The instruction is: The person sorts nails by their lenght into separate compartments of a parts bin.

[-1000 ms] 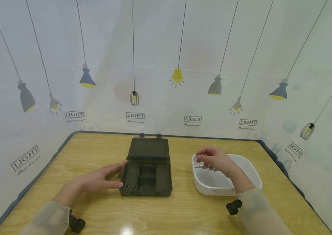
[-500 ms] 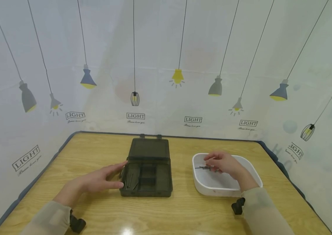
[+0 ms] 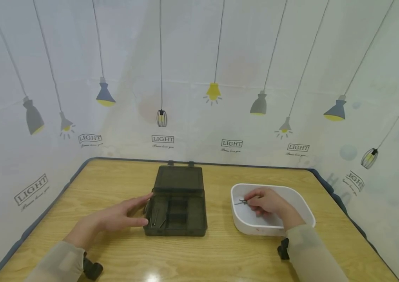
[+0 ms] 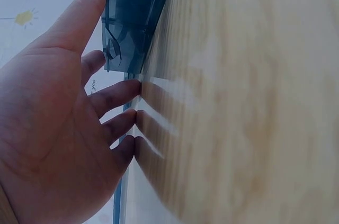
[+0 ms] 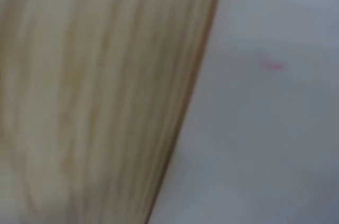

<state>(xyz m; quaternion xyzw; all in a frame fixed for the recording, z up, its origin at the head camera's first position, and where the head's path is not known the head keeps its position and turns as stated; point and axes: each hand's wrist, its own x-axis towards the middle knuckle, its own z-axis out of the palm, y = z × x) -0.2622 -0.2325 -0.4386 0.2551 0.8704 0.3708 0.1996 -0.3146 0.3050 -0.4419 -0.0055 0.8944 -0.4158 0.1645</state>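
A dark translucent box lies with its lid laid back, a few thin screws or nails in its left compartment. My left hand touches the box's left side with thumb and forefinger spread. In the left wrist view the same hand has its thumb at the box and other fingertips on the table. My right hand is inside the white tray, its fingertips at several thin metal pieces; whether it pinches one is hidden. The right wrist view shows no hand, only the blurred tray wall.
Both containers stand on a wooden table, the box left of the tray with bare wood between them. A light curtain printed with lamps hangs behind and at both sides of the table.
My right hand has lowered into the tray and its fingers have closed in on the metal pieces. The left hand has kept its place at the box.
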